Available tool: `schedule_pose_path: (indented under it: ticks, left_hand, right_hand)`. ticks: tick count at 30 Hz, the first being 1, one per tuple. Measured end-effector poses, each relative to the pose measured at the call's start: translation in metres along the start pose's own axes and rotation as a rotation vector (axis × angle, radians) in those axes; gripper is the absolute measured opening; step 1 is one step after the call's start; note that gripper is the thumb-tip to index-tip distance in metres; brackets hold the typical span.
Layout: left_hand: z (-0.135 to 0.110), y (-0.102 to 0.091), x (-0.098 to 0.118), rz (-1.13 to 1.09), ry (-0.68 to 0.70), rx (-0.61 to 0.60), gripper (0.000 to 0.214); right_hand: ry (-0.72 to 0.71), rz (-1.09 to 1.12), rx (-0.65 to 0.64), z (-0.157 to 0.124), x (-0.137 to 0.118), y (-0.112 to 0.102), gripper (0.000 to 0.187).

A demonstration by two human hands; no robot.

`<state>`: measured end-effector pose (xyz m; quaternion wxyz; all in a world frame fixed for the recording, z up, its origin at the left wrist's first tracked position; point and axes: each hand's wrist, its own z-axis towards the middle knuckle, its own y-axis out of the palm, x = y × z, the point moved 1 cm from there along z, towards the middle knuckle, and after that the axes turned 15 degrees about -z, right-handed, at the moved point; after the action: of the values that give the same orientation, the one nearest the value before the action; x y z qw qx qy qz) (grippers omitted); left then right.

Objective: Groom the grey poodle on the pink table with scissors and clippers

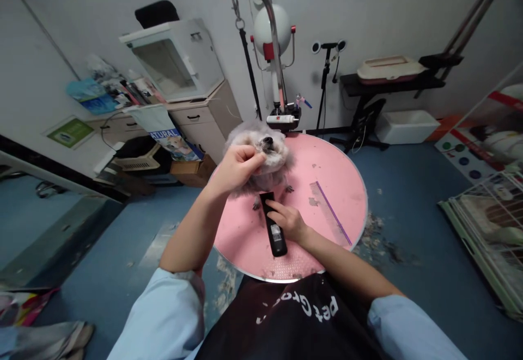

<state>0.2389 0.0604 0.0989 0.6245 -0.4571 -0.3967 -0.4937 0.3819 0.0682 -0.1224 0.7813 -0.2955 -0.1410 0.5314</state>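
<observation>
A small grey-white fluffy dog [250, 131] is on the round pink grooming table [335, 169], its dark nose turned toward the right. My left hand [241, 165] is closed in a pinch at the side of its muzzle, apparently on the fur there. Below the dog's chest, my right hand [289, 221] grips black hair clippers [273, 232] from the right side. The clippers' top end points at the dog, close to its front paws, and a silver label shows on the body. To the right lies a purple-backed metal comb [333, 212], with small tufts of cut fur nearby.
Behind the dog rises a metal grooming arm [274, 28] with a hanging black strap [250, 71]. A white tube [281, 119] rests on the arm's base. Cabinets [208, 115] stand at the left, a wire cage [490, 218] at the right. Cut fur litters the blue floor [404, 202].
</observation>
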Motion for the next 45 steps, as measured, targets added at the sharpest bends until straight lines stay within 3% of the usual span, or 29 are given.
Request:
schedule_pose_path:
  ticks: [6, 11, 17, 24, 39, 42, 45]
  left_hand:
    - [-0.003, 0.001, -0.002, 0.003, -0.007, 0.050, 0.033]
    - [-0.006, 0.000, -0.006, 0.017, -0.003, 0.059, 0.035]
    - [-0.006, 0.002, -0.010, 0.026, -0.007, 0.081, 0.035]
    - [-0.004, 0.005, -0.012, 0.002, -0.009, 0.106, 0.035]
    - [-0.007, 0.009, -0.012, 0.091, -0.017, 0.092, 0.036]
    - [-0.015, 0.011, -0.022, 0.121, -0.024, 0.095, 0.035]
    - [-0.028, 0.007, -0.045, 0.246, -0.137, -0.002, 0.028]
  right_hand:
    - [0.000, -0.018, -0.028, 0.001, 0.010, -0.003, 0.024]
    - [-0.162, -0.061, -0.049, 0.004, 0.020, -0.016, 0.019]
    - [-0.190, -0.152, -0.008, 0.005, 0.027, -0.021, 0.017]
    - [-0.015, -0.241, 0.064, -0.009, 0.029, -0.002, 0.024]
    - [0.151, -0.126, -0.076, -0.025, 0.041, 0.024, 0.024]
    - [0.252, -0.046, -0.180, -0.021, 0.045, 0.022, 0.028]
    - [0.382, 0.148, -0.215, -0.018, 0.047, 0.015, 0.039]
